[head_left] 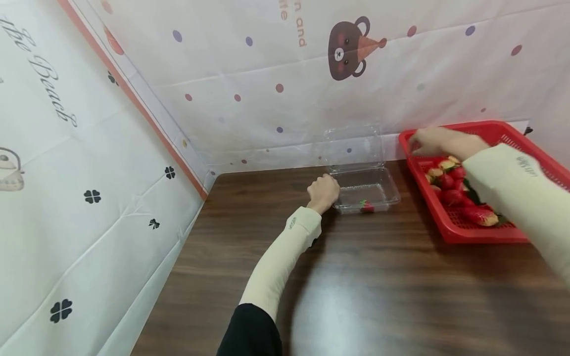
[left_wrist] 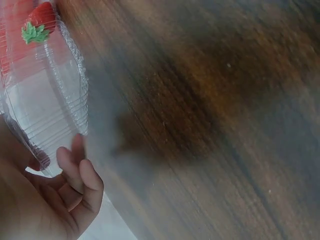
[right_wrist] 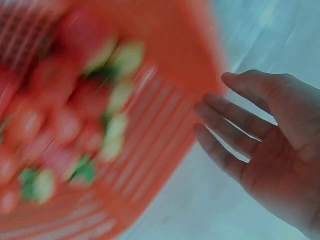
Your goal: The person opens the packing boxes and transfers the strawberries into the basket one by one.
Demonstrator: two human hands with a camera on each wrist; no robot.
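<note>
A clear plastic clamshell box (head_left: pixel 388 184) stands on the table with its lid (head_left: pixel 354 143) raised against the wall sheet. One red strawberry (head_left: pixel 367 207) with green leaves lies inside, near its front side. My left hand (head_left: pixel 323 191) grips the box's left edge, and through the plastic the left wrist view shows the thumb at its wall. Over the left rim of a red basket (head_left: pixel 429 200) hovers my right hand (head_left: pixel 436 140), fingers apart and holding nothing in the right wrist view. Several strawberries (right_wrist: pixel 62 120), blurred there, lie in the basket.
The brown wood table (head_left: pixel 249 257) meets a printed white sheet (head_left: pixel 267 59) at the back and another sheet (head_left: pixel 89 237) on the left. Pale yellow sleeves (head_left: pixel 512 185) cover both forearms, the right one crossing over the basket.
</note>
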